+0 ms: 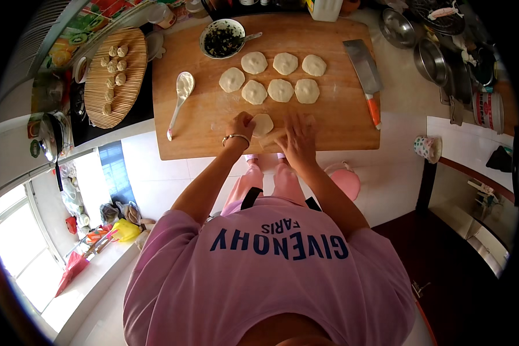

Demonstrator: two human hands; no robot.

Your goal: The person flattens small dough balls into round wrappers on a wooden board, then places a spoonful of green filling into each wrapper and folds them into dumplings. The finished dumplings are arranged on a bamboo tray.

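My left hand [241,125] pinches the left edge of a small round dough wrapper [263,124] near the board's front. To its right, my right hand [297,137] lies palm down with fingers stretched forward, blurred. A pale wooden piece [271,139], perhaps a rolling pin, shows between the wrapper and that hand; most of it is hidden, so I cannot tell whether the hand grips it. Beyond my hands, several flattened dough rounds [280,90] lie in two rows on the wooden board [190,129].
A bowl of chopped green filling [222,38] with a spoon stands at the back. On the board's left lies a white spoon with flour [184,86], on its right a cleaver [365,71]. A slatted tray [132,65] holds several filled dumplings. Metal bowls [430,60] stand far right.
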